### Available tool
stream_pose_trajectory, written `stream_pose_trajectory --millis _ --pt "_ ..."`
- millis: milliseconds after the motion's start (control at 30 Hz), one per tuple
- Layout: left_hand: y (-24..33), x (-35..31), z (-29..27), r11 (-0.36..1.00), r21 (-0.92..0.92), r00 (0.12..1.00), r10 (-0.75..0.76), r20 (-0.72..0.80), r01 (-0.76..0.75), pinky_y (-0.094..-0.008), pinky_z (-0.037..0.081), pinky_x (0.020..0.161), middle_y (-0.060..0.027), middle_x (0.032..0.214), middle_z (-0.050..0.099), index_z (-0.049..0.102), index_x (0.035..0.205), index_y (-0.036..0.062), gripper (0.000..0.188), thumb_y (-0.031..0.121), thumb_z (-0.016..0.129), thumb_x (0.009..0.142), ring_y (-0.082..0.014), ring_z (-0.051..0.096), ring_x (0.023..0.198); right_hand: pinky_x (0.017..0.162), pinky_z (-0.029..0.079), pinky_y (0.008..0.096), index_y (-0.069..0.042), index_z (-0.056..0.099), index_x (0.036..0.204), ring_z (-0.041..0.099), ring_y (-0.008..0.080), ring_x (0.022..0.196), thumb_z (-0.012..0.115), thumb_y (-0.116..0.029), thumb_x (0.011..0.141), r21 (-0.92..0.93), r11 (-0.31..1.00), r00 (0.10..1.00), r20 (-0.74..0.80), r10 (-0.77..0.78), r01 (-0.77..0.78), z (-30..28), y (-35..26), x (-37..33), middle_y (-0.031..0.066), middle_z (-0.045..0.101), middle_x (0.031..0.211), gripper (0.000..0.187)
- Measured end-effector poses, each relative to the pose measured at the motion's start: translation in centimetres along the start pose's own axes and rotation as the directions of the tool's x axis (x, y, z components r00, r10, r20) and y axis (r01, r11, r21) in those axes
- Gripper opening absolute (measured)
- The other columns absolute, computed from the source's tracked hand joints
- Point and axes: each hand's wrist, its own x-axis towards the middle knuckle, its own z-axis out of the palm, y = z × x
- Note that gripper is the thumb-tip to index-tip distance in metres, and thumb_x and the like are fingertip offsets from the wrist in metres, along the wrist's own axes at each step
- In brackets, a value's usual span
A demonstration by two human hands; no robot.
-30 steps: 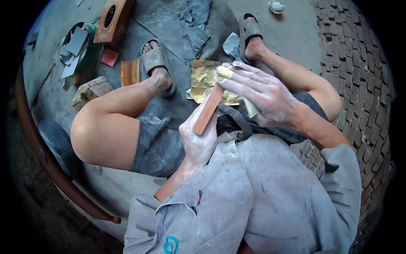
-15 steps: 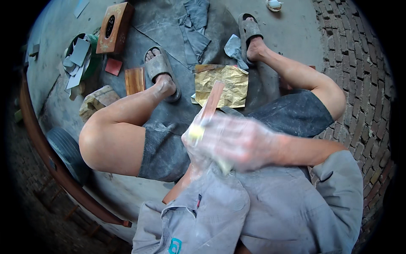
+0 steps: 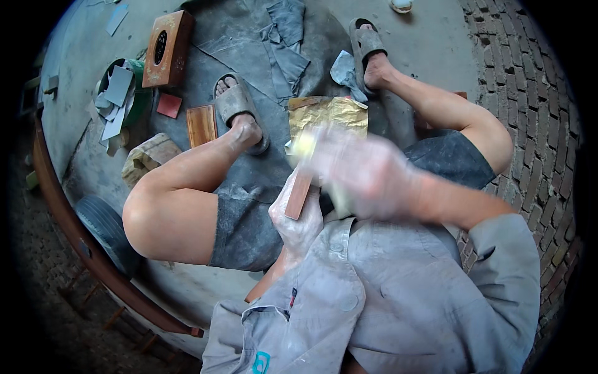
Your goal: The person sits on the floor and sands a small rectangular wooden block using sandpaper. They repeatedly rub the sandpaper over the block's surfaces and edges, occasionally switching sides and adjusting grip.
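Observation:
Low in front of my body, my left hand [image 3: 298, 227] is closed and whitened with dust. It grips a reddish-brown wooden strip [image 3: 299, 194], whose near end shows over the fist. My right hand [image 3: 361, 163] is smeared by motion and reaches across the far part of the strip. A pale yellow piece [image 3: 304, 147] sticks out at its fingers, and a pale flap [image 3: 340, 198] hangs below it. Whether the piece is sandpaper, I cannot tell. Beyond the hands lies a crumpled golden-brown sheet [image 3: 327, 113], partly covered by the right hand.
A wooden tissue box [image 3: 168, 50] stands at the far left beside a green bucket [image 3: 136, 103] of offcuts. Nearer are a red square pad [image 3: 169, 105], a brown wooden block [image 3: 201, 125] and a cloth bundle [image 3: 148, 159]. A grey rag [image 3: 344, 75] lies by my right sandal.
My right hand has moved away from my body along the wooden strip, with the yellow piece. The strip's near end is now uncovered, and more of my left hand shows.

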Motion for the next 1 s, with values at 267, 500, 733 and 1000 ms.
stream_pose_trajectory --millis 267,500,733,1000 --pt "0.4 1.1 -1.6 1.000 0.009 0.988 -0.016 -0.156 0.017 -0.0308 0.055 0.072 -0.0101 0.095 0.074 0.071 0.116 -0.0121 0.036 0.021 0.074 0.103 -0.0129 0.064 0.081 0.084 0.056 0.0547 0.002 0.073 0.094 0.072 0.0463 0.095 0.057 -0.027 0.099 0.001 0.474 0.451 0.309 0.837 -0.881 10.8 12.9 -8.7 0.0289 0.072 0.098 0.034" --pt "1.7 3.4 -2.2 1.000 0.026 0.977 0.019 -0.214 -0.014 -0.0292 0.052 0.071 -0.0077 0.092 0.071 0.071 0.110 -0.0123 0.032 0.018 0.075 0.102 -0.0112 0.061 0.082 0.102 0.053 0.0465 0.000 0.068 0.125 0.067 0.0430 0.118 0.069 -0.035 0.092 0.271 0.355 0.412 0.191 0.891 -0.895 19.9 19.7 -9.6 0.0258 0.071 0.123 0.048" --pt "-0.3 4.7 -1.4 0.998 0.014 0.996 -0.054 -0.070 0.055 -0.0331 0.055 0.087 -0.0130 0.104 0.073 0.070 0.117 -0.0105 0.023 0.003 0.071 0.098 -0.0170 0.066 0.097 0.122 0.039 0.0449 0.000 0.037 0.159 0.045 0.0400 0.148 0.063 -0.014 0.089 -0.124 0.541 0.552 -0.087 0.829 -0.832 19.3 34.2 -9.8 0.0256 0.040 0.164 0.076" --pt "-3.5 5.6 0.8 0.988 -0.050 0.988 0.147 0.040 -0.145 -0.0342 0.055 0.098 -0.0195 0.125 0.075 0.069 0.131 -0.0044 0.035 0.005 0.073 0.098 -0.0233 0.072 0.118 0.096 0.054 0.0506 -0.010 0.069 0.108 0.067 0.0405 0.112 0.072 -0.035 0.083 -0.489 0.413 0.510 -0.079 0.857 -0.768 22.7 40.8 -16.5 0.0193 0.069 0.115 0.036"
